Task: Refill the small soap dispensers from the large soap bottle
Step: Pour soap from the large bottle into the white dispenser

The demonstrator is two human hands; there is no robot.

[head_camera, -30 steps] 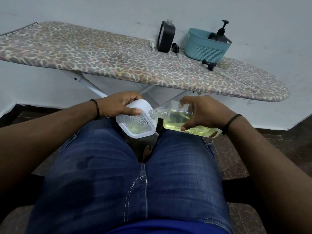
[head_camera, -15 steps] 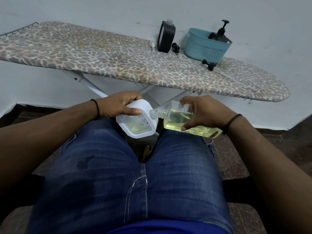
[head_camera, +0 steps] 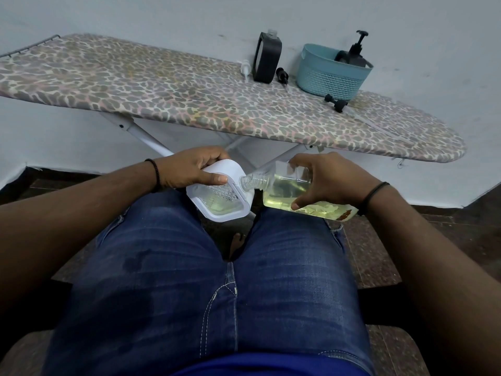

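Soap bottle [head_camera: 287,189] gripped under right fingers [head_camera: 298,205]

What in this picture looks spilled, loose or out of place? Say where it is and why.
Dark damp-looking patches mark the jeans on the left thigh, possibly spilled soap. Three pump heads lie loose on the ironing board: a black pump head beside the basket, the others flanking the black dispenser.

Ironing board [head_camera: 189,104]: at 12 o'clock, behind the knees.
Basket [head_camera: 329,77]: on the board, at 1 o'clock.
Dispenser [head_camera: 267,59]: just left of the basket.
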